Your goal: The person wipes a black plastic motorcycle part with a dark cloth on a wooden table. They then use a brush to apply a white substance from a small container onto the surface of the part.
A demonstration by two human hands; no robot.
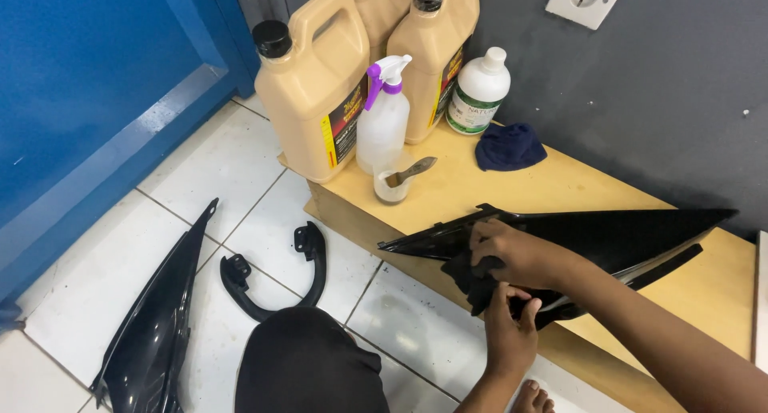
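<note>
Fingers of the right hand [516, 253] press a dark cloth [472, 278] against the glossy black fairing panel [608, 233], curled shut around the fabric; the left hand [510, 333], just below, pinches the cloth's lower edge. The panel's long axis runs away rightward from both hands, resting on the low wooden table [496, 189]. Smooth plastic, soft crumpled cloth.

Evenly bright, soft indoor light from above. Glossy white glare along the black panel [608, 229]; faint shadows beneath it on the wooden platform [560, 181]. Sharp focus throughout, slight wide-angle bending far left of the panel.
</note>
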